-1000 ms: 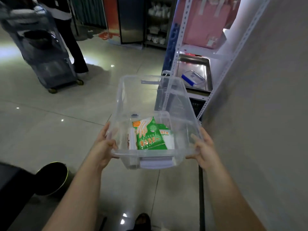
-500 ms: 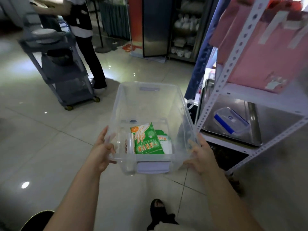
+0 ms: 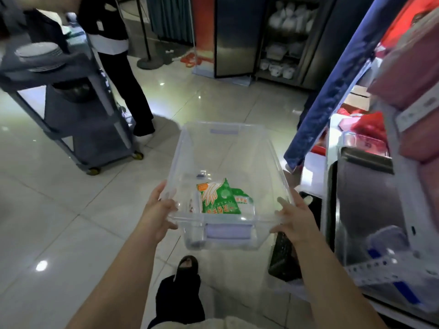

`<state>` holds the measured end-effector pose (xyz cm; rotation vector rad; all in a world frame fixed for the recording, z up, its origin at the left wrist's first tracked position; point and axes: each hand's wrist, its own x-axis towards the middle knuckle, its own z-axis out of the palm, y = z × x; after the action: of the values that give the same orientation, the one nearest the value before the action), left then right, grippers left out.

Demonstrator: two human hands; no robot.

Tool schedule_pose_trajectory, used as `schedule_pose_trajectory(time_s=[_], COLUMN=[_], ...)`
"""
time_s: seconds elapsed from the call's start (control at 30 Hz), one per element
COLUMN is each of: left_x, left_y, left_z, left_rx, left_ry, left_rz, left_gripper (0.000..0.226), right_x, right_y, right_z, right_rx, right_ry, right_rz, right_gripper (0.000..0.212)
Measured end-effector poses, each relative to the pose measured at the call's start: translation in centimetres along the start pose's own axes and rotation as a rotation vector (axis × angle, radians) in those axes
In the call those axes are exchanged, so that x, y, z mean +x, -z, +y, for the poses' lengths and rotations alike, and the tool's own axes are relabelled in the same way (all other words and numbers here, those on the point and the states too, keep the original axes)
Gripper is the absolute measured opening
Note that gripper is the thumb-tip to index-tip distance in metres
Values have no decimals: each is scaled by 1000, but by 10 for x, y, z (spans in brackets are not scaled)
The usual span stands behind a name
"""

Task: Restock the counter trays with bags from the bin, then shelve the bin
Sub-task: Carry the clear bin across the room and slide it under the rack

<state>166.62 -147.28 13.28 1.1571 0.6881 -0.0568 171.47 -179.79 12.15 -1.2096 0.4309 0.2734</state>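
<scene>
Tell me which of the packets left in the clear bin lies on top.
The green printed packet with the white glove drawing lies on top in the clear plastic bin; the whiter packet beside it is partly tucked beneath.

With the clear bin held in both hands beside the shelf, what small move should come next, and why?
Probably turn the bin to the right, toward the shelf. Both hands, left and right, grip its near corners, it holds only a few green bags, and the shelf stands close on the right. Which shelf level is free is too blurred to tell.
</scene>
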Motion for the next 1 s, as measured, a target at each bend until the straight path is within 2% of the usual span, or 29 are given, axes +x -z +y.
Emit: schedule_pose_trajectory(time_s=[0.13,0.4,0.47,0.57,0.77,1.0], left_x=[110,295,338,400,492,584], left_y=[-38,-136,-164,-212,-299,-394], left_z=[66,172,183,193,205,203], left_rx=[106,235,265,309,504,758], left_ry=[32,87,101,129,168,293], left_rz=[-76,-255,-300,-345,-401,-570], left_gripper=[75,82,83,82,84,90], right_x=[78,204,238,291,369,433], right_y=[-45,-101,-101,-94,-88,-105], right_z=[-22,-87,-97,-106,-104,-101], right_rx=[81,289,291,298,513,659], right_ry=[-3,107,110,72,-108,-132], right_rz=[167,324,380,466,650,914], right_gripper=[51,51,53,71,58,46])
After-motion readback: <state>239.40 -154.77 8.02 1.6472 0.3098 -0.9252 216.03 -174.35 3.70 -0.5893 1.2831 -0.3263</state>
